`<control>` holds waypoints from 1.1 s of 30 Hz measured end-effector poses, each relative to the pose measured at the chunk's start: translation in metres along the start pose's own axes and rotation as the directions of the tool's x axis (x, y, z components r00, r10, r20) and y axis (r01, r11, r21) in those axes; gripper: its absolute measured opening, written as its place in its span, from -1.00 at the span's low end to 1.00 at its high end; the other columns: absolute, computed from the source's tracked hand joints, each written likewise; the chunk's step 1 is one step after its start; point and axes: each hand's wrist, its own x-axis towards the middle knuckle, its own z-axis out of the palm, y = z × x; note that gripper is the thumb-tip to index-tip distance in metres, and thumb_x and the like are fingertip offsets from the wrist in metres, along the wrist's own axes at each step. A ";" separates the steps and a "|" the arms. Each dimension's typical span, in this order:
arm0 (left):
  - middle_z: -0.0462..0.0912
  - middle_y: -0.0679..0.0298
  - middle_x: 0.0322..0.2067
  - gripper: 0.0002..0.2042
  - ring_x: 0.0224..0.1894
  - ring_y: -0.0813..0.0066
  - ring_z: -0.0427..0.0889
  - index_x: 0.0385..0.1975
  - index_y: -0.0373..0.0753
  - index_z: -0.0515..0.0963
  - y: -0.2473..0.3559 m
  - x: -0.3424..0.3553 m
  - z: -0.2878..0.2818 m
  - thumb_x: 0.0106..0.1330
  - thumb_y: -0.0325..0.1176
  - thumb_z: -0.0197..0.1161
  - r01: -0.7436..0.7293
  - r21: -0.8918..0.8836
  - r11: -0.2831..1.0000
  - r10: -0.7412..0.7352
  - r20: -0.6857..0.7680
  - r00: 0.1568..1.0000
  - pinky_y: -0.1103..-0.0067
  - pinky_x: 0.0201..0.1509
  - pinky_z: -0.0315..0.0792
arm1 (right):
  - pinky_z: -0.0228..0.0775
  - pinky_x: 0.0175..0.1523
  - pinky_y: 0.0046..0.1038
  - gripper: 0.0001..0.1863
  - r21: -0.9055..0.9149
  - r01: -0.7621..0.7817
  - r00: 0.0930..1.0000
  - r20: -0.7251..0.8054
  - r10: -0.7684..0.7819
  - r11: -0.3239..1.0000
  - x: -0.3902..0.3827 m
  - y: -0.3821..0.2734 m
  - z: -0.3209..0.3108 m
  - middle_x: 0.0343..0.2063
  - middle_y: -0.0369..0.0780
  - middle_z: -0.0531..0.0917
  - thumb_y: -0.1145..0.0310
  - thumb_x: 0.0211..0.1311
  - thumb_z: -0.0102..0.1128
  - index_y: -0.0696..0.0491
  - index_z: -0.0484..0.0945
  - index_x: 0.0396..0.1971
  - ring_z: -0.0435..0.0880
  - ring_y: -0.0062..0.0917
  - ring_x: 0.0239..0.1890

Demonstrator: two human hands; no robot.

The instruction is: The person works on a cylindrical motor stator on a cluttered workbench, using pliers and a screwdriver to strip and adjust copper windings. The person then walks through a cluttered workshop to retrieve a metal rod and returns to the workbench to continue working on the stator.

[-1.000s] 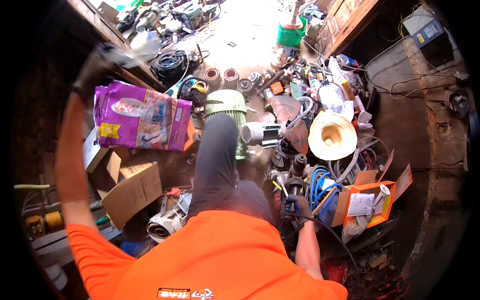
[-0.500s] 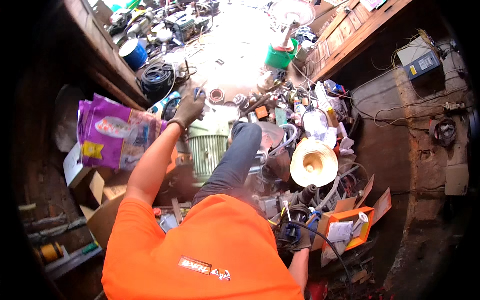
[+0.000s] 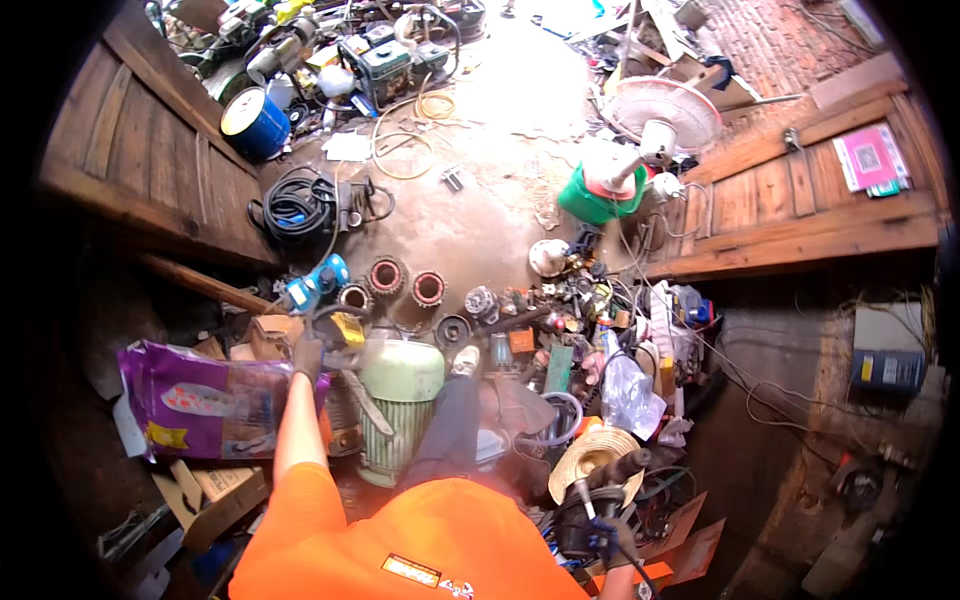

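My right hand [image 3: 618, 542], in a dark glove, is closed on a dark corded power tool [image 3: 575, 520] with a thick round nose. The tool overlaps a straw hat [image 3: 570, 462] just beyond it. My left hand [image 3: 307, 356], gloved too, is by the upper right corner of a purple printed bag [image 3: 215, 400]; its fingers are too blurred to read. A dark curved piece shows just above that hand, and I cannot tell whether it is held. Right of it stands a pale green ribbed electric motor [image 3: 402, 385] with a flat bar [image 3: 367, 402] slanting across its side.
Ring-shaped motor cores [image 3: 428, 288] and a blue device [image 3: 318, 284] lie beyond the motor. Loose parts crowd the middle right. Coiled black cable [image 3: 300, 205], a blue drum [image 3: 255, 124], a white fan [image 3: 660, 115] and a green bucket [image 3: 600, 195] stand near the wooden doors [image 3: 800, 195].
My left hand has moved from above the green motor to its left, beside the purple bag. The power tool stays in my right hand. The view has tilted up, showing more of the doorway.
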 end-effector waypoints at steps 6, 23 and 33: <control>0.62 -0.18 0.00 -0.54 0.09 -0.19 0.57 0.07 -0.27 0.52 0.118 0.039 -0.057 0.23 -0.15 0.25 0.170 -0.026 0.985 -0.166 0.130 0.978 0.15 0.20 0.43 | 0.52 -0.48 -0.43 -0.81 0.131 -0.078 0.996 -0.038 0.084 0.988 0.050 -0.205 0.003 -0.56 -0.22 0.64 0.36 0.13 0.30 0.14 0.61 -0.32 0.65 -0.46 -0.58; 0.67 0.31 -0.49 -0.76 -0.55 0.46 0.59 -0.25 -0.20 0.69 0.111 0.271 -0.028 0.26 -0.16 0.35 0.432 -0.725 0.536 -0.157 0.418 0.895 0.49 -0.48 0.47 | 0.45 -0.38 -0.49 -0.81 -0.572 0.529 0.800 0.583 -0.143 0.627 0.417 -0.572 0.219 -0.47 -0.31 0.69 0.24 0.17 0.29 0.02 0.74 -0.35 0.61 -0.60 -0.49; 0.74 0.16 -0.29 -0.73 -0.29 0.25 0.73 -0.11 -0.25 0.62 0.387 0.470 -0.169 0.40 -0.19 0.18 0.637 -0.761 0.122 0.240 0.646 0.725 0.36 -0.18 0.66 | 0.46 -0.33 -0.42 -0.72 -0.365 0.092 0.938 0.345 0.043 0.927 0.454 -0.741 0.354 -0.47 -0.20 0.69 0.27 0.05 0.31 0.16 0.73 -0.31 0.64 -0.50 -0.45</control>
